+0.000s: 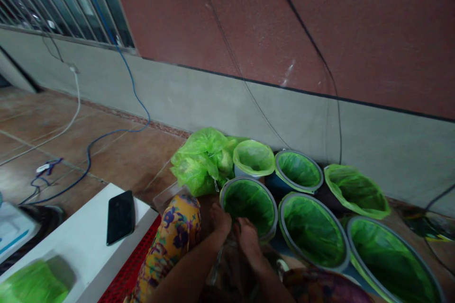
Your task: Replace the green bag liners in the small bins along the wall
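My left hand [221,220] is at the near left side of a bin with a grey rim [274,208] and a green plastic liner [249,201]. Its fingers are curled, and what they hold is too dark to make out. Close beside it, my right hand [246,236] overlaps the bin's near rim with bent fingers. Any thing pinched there is hidden. Below and between my forearms lies some clear, shiny material, only dimly visible. Right of this bin stands another lined bin [346,246].
Several more lined bins stand along the wall, among them a white one [243,169]. Filled green bags [199,161] lie left of them. A black phone [121,218] and green plastic [33,284] rest on a white box [88,241]. A blue cable [88,151] crosses the floor.
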A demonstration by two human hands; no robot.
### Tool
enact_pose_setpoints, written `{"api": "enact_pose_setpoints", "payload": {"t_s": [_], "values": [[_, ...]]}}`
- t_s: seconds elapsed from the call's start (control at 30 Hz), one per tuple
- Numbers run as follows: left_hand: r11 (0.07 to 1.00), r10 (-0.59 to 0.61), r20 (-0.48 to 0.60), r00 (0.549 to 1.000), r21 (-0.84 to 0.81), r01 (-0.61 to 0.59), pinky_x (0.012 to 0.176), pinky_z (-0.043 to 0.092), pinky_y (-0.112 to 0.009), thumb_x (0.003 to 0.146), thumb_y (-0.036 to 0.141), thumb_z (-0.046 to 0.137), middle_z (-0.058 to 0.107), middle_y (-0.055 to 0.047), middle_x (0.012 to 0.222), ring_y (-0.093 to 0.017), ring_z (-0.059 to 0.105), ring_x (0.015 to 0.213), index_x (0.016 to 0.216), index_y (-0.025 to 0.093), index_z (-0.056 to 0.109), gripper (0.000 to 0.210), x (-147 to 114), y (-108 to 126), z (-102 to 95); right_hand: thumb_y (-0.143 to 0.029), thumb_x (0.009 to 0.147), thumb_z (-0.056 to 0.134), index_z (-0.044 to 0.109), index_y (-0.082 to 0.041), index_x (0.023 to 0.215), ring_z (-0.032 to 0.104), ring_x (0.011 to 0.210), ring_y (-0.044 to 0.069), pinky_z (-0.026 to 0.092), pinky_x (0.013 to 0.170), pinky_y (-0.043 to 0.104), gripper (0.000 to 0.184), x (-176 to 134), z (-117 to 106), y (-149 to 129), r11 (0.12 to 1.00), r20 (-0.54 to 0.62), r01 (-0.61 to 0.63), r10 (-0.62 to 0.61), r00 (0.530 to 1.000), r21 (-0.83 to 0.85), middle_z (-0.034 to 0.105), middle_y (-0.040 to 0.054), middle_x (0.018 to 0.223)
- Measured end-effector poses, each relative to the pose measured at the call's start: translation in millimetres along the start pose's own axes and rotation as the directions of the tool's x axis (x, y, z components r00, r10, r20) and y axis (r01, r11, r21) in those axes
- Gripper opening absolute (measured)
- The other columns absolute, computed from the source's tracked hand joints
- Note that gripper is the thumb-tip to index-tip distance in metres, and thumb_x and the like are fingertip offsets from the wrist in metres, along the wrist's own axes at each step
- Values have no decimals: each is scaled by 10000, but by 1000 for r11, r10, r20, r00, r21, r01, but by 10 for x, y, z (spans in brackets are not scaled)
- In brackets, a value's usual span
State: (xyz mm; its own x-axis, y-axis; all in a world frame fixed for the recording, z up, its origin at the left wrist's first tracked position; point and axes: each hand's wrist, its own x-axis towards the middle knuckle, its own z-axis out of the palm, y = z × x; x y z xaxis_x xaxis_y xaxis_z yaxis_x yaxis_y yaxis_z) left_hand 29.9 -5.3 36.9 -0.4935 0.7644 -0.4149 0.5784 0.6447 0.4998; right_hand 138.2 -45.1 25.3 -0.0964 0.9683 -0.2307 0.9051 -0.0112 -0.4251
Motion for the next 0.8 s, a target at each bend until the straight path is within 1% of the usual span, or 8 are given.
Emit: {"api": "enact_pose_setpoints", "payload": {"t_s": [0.07,0.17,0.3,0.43,0.53,0.6,0.67,0.8], "values": [[999,33,-13,999,32,-32,927,474,-314,804,89,566,614,-199,1246,-272,593,1196,1170,96,540,366,-20,19,-28,-212,952,416,686,-128,1149,616,1111,229,407,968,294,344,-11,-111,33,999,-100,-46,47,994,7,692,120,1162],[999,28,48,998,16,-29,913,476,-284,792,75,582,648,-177,1186,-263,608,1181,1154,104,550,365,-10,22,-60,-193,940,430,704,-137,1100,606,1113,234,393,982,308,322,-64,-204,83,995,-181,-100,96,979,-15,696,112,1134],[1000,9,98,995,5,-9,821,507,-299,790,109,610,681,-195,1100,-291,663,1081,1154,76,552,371,48,-2,-67,-140,881,504,709,-188,1083,618,1056,225,406,932,307,292,-152,-133,74,997,-137,-5,-6,991,-83,699,86,1091],[1000,-1,98,995,19,-1,782,513,-295,792,140,631,689,-190,1092,-285,680,1042,1125,78,562,347,94,-11,-43,-105,877,467,715,-193,1037,623,992,231,412,892,332,307,-192,-21,25,987,-63,85,-94,994,-138,704,83,1032],[1000,-3,98,995,25,1,790,509,-281,803,131,612,692,-184,1093,-272,677,1051,1114,77,566,319,116,-6,-23,-115,875,456,705,-190,1066,615,1021,225,399,935,325,323,-172,-42,57,995,-132,73,-81,988,-64,703,80,1059],[1000,1,95,996,25,-3,792,508,-275,808,135,609,694,-187,1088,-269,677,1055,1103,78,575,302,132,-3,-15,-145,880,448,694,-168,1087,609,1054,223,395,960,311,322,-138,-109,145,1000,-228,10,-10,974,-1,697,95,1094],[1000,6,81,997,30,-9,789,511,-278,809,150,616,697,-192,1080,-273,680,1049,1093,78,585,295,152,-2,-15,-183,887,432,681,-125,1107,604,1083,239,402,965,314,337,-98,-194,292,994,-329,-106,113,938,39,689,130,1120],[998,20,54,998,60,-23,794,517,-324,812,142,602,697,-220,1068,-309,684,1036,1098,69,595,295,195,-6,-47,-261,877,429,641,-58,1178,608,1104,302,426,949,373,421,-45,-295,674,903,-451,-416,417,790,106,671,207,1153]]}}
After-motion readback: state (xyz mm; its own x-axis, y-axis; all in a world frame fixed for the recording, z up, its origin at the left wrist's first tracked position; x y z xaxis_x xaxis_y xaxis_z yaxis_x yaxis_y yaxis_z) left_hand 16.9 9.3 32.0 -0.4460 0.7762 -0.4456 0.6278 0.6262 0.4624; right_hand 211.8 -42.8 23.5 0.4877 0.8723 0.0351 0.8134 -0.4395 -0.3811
